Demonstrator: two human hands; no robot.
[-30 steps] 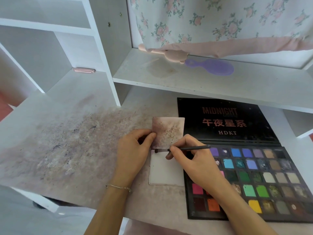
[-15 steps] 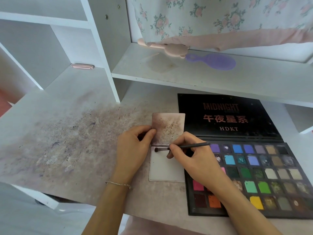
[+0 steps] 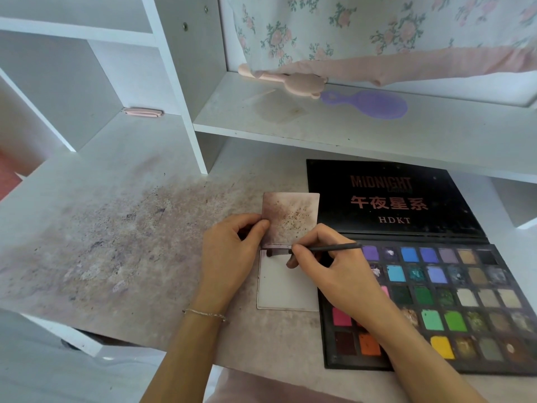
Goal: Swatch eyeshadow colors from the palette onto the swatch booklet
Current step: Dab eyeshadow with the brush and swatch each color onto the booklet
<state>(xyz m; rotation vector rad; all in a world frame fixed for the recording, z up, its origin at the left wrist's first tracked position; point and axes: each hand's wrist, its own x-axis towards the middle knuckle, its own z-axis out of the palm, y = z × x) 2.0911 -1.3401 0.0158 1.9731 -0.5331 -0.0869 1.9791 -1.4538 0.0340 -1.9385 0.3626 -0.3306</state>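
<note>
Fingers of the right hand pinch a thin dark eyeshadow brush, its tip on the white page of the swatch booklet. The left hand pins the booklet's smudged upper leaf. Alongside lies the black eyeshadow palette of square pans on the powder-stained worktop.

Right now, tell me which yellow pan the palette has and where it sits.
The palette shows only one bright yellow pan: bottom row, directly below the two green pans, right of the orange pan. The others nearby are muted olive, grey or brown.
</note>
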